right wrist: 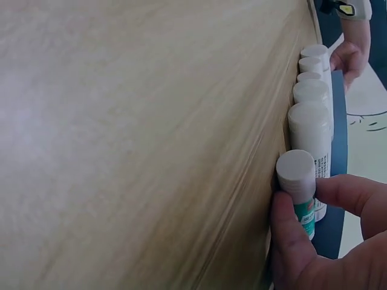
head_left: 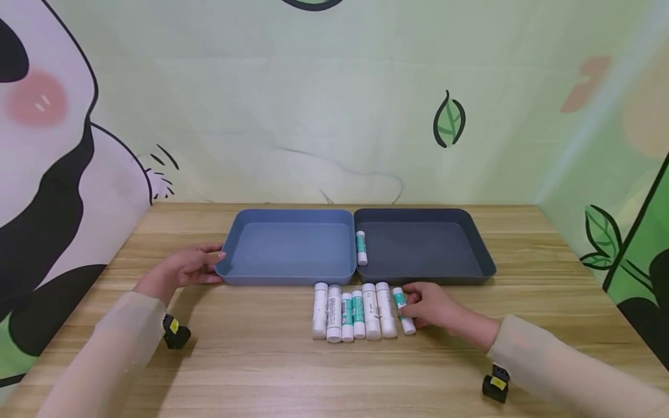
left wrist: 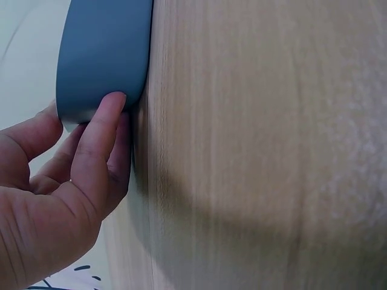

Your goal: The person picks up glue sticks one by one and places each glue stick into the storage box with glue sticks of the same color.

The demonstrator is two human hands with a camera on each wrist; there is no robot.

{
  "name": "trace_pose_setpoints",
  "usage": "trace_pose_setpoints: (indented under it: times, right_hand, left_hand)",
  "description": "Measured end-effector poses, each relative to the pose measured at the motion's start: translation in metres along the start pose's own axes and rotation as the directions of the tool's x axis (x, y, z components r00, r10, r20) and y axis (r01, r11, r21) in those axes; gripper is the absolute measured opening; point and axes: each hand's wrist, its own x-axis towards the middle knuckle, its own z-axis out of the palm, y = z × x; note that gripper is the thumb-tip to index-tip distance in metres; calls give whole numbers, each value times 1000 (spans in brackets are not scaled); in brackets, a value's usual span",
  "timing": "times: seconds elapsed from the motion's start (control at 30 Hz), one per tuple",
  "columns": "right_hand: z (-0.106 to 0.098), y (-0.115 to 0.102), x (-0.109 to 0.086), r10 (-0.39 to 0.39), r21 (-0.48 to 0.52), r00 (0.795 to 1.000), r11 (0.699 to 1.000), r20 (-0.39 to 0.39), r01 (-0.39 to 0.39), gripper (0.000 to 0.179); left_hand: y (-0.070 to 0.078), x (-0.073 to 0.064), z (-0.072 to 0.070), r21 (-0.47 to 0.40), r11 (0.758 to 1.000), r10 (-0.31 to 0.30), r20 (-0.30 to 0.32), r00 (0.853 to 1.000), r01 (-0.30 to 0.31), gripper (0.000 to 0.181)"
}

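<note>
At the right end of a row on the table, my right hand (head_left: 431, 305) pinches a small green-labelled glue stick (head_left: 404, 312) between thumb and fingers; its white cap (right wrist: 296, 166) shows in the right wrist view. Beside it lie several white glue sticks, large ones (head_left: 386, 310) and small green-labelled ones (head_left: 347, 316). My left hand (head_left: 190, 267) grips the left side of the blue tray (head_left: 287, 278), thumb at the rim and fingers against the outer wall (left wrist: 103, 54). Another small glue stick (head_left: 362, 248) is inside the dark grey tray (head_left: 428, 280), along its left wall.
Both trays stand side by side near the back of the wooden table (head_left: 251, 360), with the row of glue sticks just in front of them. A printed cloth backdrop (head_left: 287, 116) rises behind the table and along its sides.
</note>
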Motion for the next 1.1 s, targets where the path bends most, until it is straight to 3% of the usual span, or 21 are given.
trace_pose_setpoints:
  times: [0.27,0.7,1.1]
  right_hand:
    - [2,-5,-1,8,-31,1000,999,0,-8,59]
    - [-4,-8,-3,65,42,998,997,-16,-65,59]
    - [-24,-31,-11,79,66,994,994,78,-84,62]
  left_hand:
    - [-2,1,0,4,1000,17,2,1000,-17,73]
    - [-2,1,1,13,1000,25,3,1000,-25,72]
    - [-4,2,1,-9,999,47,18,999,-47,73]
